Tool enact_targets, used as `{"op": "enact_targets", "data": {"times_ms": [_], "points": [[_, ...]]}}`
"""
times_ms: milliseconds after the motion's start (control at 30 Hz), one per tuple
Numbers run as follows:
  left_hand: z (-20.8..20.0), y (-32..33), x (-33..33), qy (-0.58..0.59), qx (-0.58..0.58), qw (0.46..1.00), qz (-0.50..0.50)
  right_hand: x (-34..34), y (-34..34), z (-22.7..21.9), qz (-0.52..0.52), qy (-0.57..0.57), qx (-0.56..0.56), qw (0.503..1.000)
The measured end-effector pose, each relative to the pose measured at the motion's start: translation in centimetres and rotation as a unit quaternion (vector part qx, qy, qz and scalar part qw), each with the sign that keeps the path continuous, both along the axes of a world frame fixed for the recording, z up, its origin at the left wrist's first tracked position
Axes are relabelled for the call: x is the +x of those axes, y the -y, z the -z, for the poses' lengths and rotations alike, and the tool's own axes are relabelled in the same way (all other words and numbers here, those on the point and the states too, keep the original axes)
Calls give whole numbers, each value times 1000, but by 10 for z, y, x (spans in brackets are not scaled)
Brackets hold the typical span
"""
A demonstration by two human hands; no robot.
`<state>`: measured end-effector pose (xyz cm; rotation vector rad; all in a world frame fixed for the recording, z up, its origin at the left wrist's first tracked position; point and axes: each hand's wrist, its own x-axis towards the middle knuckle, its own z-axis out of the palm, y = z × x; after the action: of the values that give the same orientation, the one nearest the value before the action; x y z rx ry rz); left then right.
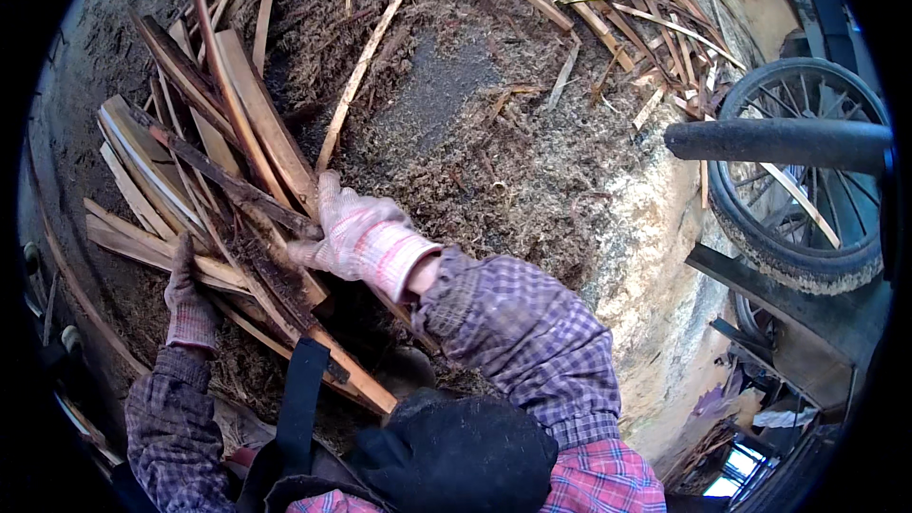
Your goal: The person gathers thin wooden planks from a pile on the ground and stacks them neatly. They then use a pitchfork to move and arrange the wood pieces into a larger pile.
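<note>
A loose pile of long, rough wood strips (256, 123), some with dark bark, lies at the left and reaches down toward my lap. My right hand (356, 228), in a pale work glove with a red-striped cuff, is against the pile's right side. Its thumb and fingers are spread apart at the strips. On the pile's left side my left hand (190, 299), in a dirty glove, rests with its fingers stretched out along the pale strips (152, 247). Part of its palm side is hidden. Checked sleeves cover both forearms.
Bark shreds and sawdust (513, 171) cover the ground. More wood strips (655, 19) lie scattered at the far right. A spoked wheel (807, 171) with a black tyre stands at the right, behind a dark bar (779, 142). A metal frame (779, 313) is below it.
</note>
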<state>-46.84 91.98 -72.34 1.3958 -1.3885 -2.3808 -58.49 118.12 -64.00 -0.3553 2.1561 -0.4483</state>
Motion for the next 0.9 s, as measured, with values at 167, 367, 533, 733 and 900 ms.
{"op": "enact_targets", "data": {"times_ms": [167,367,533,733,900], "points": [[11,29,30,21,-2,998,-59,-78,-68,5,78,-154,41,984],[2,11,21,66,51,993,-88,-231,-296,17,250,-380,390,801],[3,21,32,-29,-1,999,-15,-286,-281,21,199,-312,494,786],[3,26,38,-27,28,999,-27,-324,-304,30,163,-323,431,827],[4,28,42,-17,-4,1000,-23,-331,-314,37,181,-302,401,846]]}}
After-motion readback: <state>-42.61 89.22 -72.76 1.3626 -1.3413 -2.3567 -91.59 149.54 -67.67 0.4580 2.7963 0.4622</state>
